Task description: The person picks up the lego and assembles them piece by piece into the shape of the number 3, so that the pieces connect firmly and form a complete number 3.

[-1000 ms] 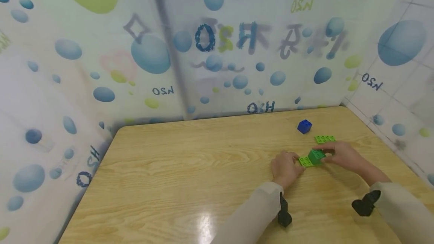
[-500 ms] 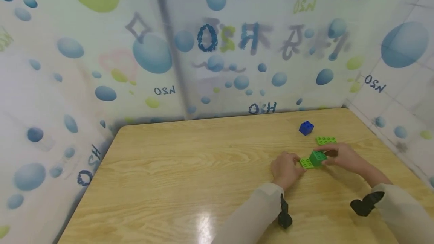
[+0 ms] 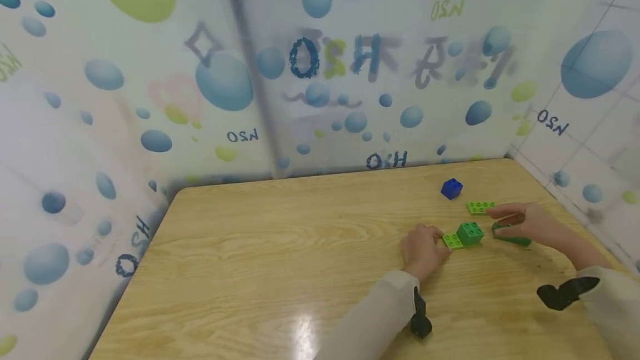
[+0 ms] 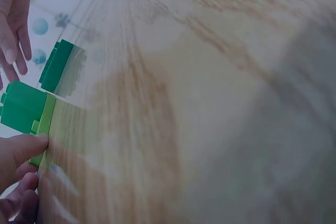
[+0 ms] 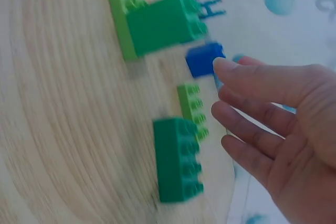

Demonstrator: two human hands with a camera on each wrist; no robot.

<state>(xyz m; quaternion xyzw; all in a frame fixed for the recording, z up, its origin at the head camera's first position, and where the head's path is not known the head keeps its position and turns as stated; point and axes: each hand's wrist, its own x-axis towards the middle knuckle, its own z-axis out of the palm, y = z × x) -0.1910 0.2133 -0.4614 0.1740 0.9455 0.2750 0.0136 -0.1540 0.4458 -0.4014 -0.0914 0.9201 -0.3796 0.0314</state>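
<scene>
My left hand pinches the left end of a flat lime-green building block, its thumb on the near side in the left wrist view. On that block's right end stands a taller green block. To the right, my right hand hovers with relaxed, parted fingers and holds nothing. Below it lies a long dark green block with a row of studs, partly hidden by the fingers in the head view.
Behind the right hand lies another flat lime-green block. A blue block sits farther back. The wooden table meets a patterned wall at its far edge.
My right hand has let go of the taller green block and moved right, over the long dark green block. The left hand keeps its place on the flat lime-green block.
</scene>
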